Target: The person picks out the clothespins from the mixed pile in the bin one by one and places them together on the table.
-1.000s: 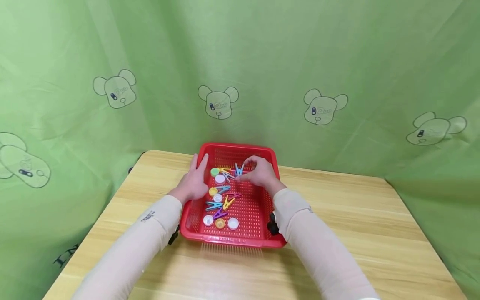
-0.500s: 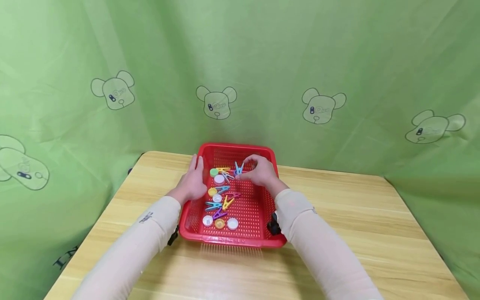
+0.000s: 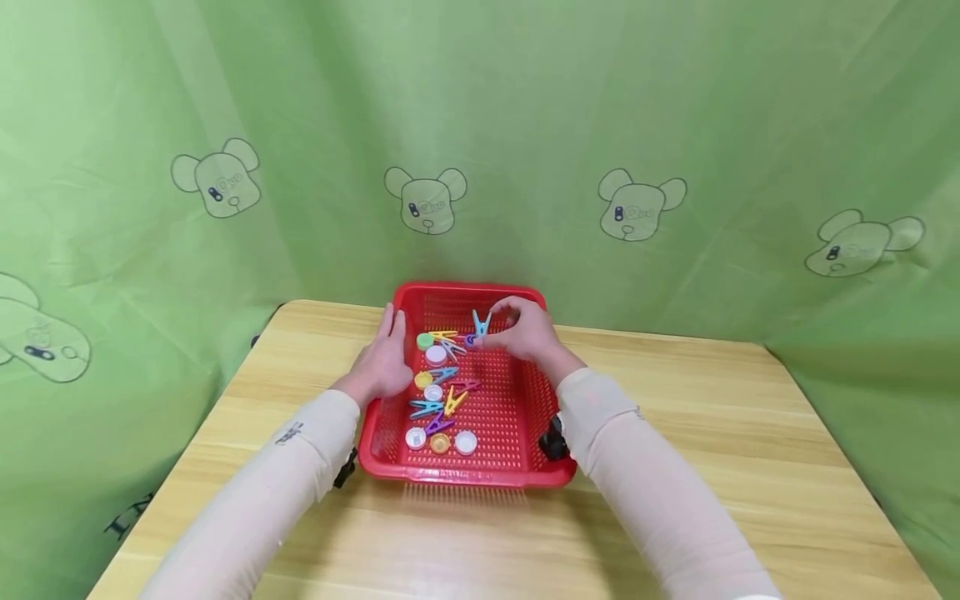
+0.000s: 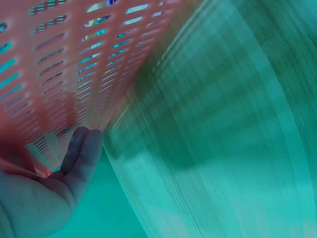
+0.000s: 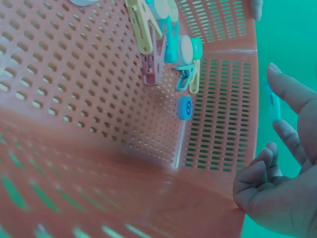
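Observation:
In the head view, the red plastic basket (image 3: 517,477) stands on the table and holds colored clothespins and bottle caps. My left hand (image 3: 384,363) rests against its left side, fingers extended; the left wrist view has those fingers (image 4: 88,148) along the outside of the perforated wall. Over the basket's far part, my right hand (image 3: 525,331) pinches a light blue clothespin (image 3: 481,324) between thumb and forefinger. A blue bottle cap (image 5: 184,108) lies below it on the basket floor. Also inside are a yellow clothespin (image 3: 454,402), a purple clothespin (image 3: 438,424) and a green cap (image 3: 425,341).
White caps (image 3: 466,442) and an orange cap (image 3: 439,443) lie near the basket's front. The wooden table (image 3: 712,433) extends to both sides. A green curtain (image 3: 525,125) with bear-head prints hangs close behind and beside it.
My right hand has risen slightly with the light blue clothespin, and the blue cap beneath shows more clearly. The fingers of my left hand have drawn closer together.

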Demonstrator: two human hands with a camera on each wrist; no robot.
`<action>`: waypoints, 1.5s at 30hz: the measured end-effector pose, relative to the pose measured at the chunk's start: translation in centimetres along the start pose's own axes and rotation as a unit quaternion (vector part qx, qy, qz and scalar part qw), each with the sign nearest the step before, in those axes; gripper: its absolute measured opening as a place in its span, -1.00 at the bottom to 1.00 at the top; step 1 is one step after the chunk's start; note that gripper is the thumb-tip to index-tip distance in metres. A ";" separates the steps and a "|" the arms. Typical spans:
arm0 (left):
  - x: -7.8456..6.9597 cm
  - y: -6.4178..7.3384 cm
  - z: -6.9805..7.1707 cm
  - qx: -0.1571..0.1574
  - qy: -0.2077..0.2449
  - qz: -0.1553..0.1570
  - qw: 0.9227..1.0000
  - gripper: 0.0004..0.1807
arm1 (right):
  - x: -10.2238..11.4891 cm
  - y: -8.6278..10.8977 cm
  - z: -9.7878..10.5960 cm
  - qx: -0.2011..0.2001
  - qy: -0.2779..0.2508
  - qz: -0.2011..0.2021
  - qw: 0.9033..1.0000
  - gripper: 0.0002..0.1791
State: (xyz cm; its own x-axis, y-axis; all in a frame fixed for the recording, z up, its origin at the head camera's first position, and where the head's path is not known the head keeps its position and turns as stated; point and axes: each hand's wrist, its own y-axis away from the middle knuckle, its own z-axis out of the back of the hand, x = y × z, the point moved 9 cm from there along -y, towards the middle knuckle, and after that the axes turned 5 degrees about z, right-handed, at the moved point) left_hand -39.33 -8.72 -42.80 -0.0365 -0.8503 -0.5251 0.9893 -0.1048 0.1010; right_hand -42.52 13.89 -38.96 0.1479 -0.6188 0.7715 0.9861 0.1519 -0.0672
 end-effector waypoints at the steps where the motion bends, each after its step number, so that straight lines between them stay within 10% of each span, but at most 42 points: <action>1: 0.0 0.0 0.0 -0.001 -0.001 0.002 1.000 0.11 | 0.2 0.0 0.2 0.000 0.000 0.003 1.000 -0.38; 16: 0.3 -0.4 -0.3 -0.001 -0.001 0.012 1.000 0.11 | 0.1 0.2 3.6 -0.007 -0.009 -0.004 1.000 -0.39; 45: -0.1 0.2 -0.2 0.002 0.028 -0.003 1.000 0.14 | -6.7 2.3 9.2 -0.067 -0.034 -0.052 0.996 -0.29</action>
State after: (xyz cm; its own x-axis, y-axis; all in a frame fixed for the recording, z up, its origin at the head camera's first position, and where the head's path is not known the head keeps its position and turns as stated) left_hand -39.12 -8.60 -42.88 -0.0341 -0.8197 -0.5717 0.9884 -0.1122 0.1020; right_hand -41.95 25.43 -38.48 0.0436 -0.5715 0.8195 0.9978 -0.0169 -0.0648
